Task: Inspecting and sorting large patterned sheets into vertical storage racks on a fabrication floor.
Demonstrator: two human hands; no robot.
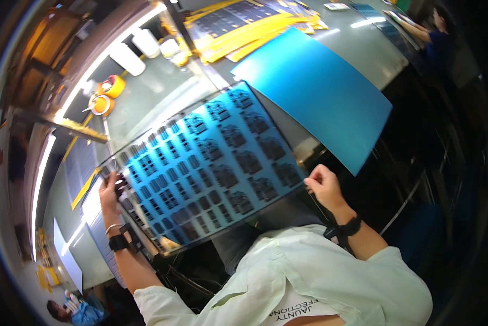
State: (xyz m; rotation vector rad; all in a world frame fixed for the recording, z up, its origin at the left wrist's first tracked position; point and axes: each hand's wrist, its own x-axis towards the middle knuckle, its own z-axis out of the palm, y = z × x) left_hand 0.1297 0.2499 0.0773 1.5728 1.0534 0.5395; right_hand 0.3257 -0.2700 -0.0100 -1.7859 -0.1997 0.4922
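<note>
A large patterned sheet, blue with rows of dark printed shapes and a glossy surface, is held tilted in front of me. My left hand grips its left edge, with the fingers partly hidden behind it. At the right edge, near the lower corner, my right hand is closed in a pinch and seems to hold the sheet there. Just beyond my right hand, a plain bright blue panel lies on the work table and juts over its front edge.
Yellow-edged dark sheets are stacked at the back. Rolls of orange tape and a white bottle stand at the back left. A lit tube runs along the left. Other people sit at far right and lower left.
</note>
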